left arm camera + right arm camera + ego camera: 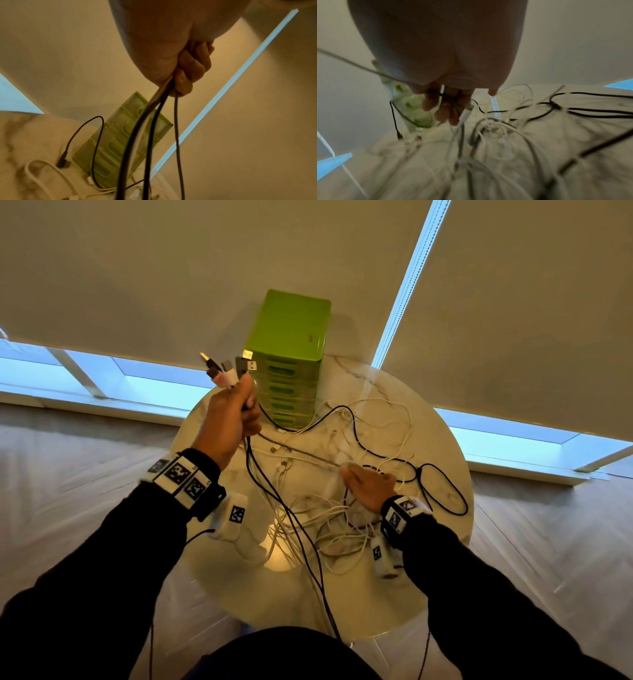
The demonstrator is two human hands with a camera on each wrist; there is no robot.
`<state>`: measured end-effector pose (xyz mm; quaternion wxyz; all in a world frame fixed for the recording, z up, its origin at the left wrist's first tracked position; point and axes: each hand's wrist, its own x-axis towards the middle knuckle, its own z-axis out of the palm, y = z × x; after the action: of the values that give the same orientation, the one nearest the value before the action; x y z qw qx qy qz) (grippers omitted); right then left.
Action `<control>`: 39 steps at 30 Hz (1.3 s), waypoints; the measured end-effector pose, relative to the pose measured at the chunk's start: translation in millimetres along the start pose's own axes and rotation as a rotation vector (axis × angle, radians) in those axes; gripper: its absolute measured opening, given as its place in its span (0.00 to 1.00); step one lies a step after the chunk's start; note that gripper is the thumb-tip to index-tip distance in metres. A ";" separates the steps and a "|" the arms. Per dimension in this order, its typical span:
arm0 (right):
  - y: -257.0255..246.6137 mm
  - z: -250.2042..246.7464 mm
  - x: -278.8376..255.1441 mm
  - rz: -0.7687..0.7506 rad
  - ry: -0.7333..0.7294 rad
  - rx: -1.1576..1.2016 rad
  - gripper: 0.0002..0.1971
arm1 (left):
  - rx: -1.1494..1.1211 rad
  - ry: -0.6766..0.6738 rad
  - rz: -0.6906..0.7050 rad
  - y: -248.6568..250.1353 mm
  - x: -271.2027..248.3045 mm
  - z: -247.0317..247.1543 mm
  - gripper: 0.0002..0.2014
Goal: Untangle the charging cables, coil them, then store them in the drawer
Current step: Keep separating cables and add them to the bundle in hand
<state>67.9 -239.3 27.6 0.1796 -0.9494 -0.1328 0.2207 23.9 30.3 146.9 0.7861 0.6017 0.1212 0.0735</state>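
**Head view: cable ends gathered, tangle on table**

Left hand (230,419), raised in front of the green drawer unit (287,361), has its fingers clamped around a bundle of cable plugs (227,368). Right hand (370,486) rests on the tangled cables (329,518), fingers extended. Tangle lies on the round marble table (442,440), before the drawer unit.
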 end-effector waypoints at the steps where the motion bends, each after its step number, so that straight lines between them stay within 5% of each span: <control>1: -8.0 -8.7 4.2 0.021 0.070 0.035 0.24 | 0.094 0.020 0.011 -4.3 -4.2 1.1 0.23; 4: -44.3 -34.3 10.0 -0.026 0.296 0.187 0.20 | 0.294 0.034 -0.068 -27.3 -12.8 9.6 0.19; 8: -96.9 -41.7 -12.5 -0.318 0.355 0.128 0.16 | 0.358 -0.025 -0.230 -50.4 -15.2 19.7 0.25; 14: -108.0 -16.4 -30.6 -0.415 0.117 0.026 0.19 | -0.114 0.034 -0.244 -49.1 -4.0 30.7 0.18; 19: -74.4 9.5 -32.3 -0.313 -0.101 0.164 0.22 | -0.327 0.015 -0.116 -34.3 3.3 29.0 0.18; 25: -5.4 18.4 -23.5 -0.098 -0.229 0.030 0.22 | -0.365 0.136 0.028 17.1 16.9 -6.4 0.19; 27: 13.1 13.1 -19.5 0.006 -0.203 -0.081 0.24 | -0.315 0.209 0.101 35.9 23.1 -21.8 0.19; 31: -3.8 -6.0 -1.5 0.040 0.122 -0.047 0.22 | 0.056 0.208 0.138 31.6 26.2 -22.9 0.19; 35: -53.5 -25.2 7.8 -0.154 0.287 0.215 0.16 | 0.494 -0.022 0.009 -16.9 4.6 -0.3 0.16; 39: -86.8 -33.3 -3.9 -0.408 0.213 0.387 0.12 | 0.548 -0.087 -0.184 -44.8 -5.5 18.0 0.19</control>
<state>65.1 -171.9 91.7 0.4107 -0.8691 -0.2566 0.1006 22.3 0.3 108.6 0.6021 0.7806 0.1566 -0.0595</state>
